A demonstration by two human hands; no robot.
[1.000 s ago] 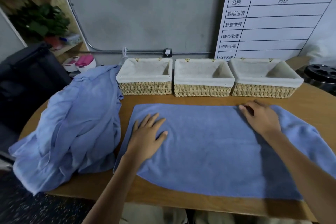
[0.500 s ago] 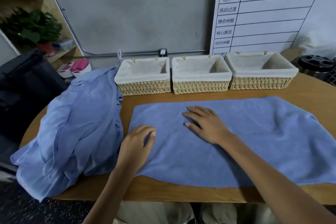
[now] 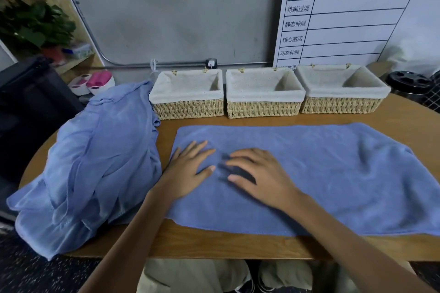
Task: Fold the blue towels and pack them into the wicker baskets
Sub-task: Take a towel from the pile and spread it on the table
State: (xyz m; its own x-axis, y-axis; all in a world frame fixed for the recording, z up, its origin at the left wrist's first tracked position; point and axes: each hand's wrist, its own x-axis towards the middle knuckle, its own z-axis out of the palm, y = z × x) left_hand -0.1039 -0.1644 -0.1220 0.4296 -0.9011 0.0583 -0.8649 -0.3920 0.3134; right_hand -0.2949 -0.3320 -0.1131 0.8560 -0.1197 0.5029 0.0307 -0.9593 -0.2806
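A blue towel (image 3: 333, 173) lies spread flat across the wooden table (image 3: 238, 247). My left hand (image 3: 188, 171) rests palm down on the towel's left part, fingers straight and spread. My right hand (image 3: 259, 173) lies flat on the towel just right of the left hand, fingers pointing left. A heap of crumpled blue towels (image 3: 92, 162) covers the table's left end and hangs over its edge. Along the back stand three wicker baskets with white liners: left (image 3: 188, 109), middle (image 3: 262, 109), right (image 3: 340, 104). Nothing lies in them.
A white board with a green header (image 3: 352, 19) leans on the wall behind the baskets. A black round object (image 3: 409, 83) sits at the far right. On the left are a shelf with a plant (image 3: 35, 26) and a dark bag (image 3: 28, 102).
My right hand has slid left across the towel, from its right part to beside my left hand. My left hand's fingers curled, then flattened again. The view shifted slightly.
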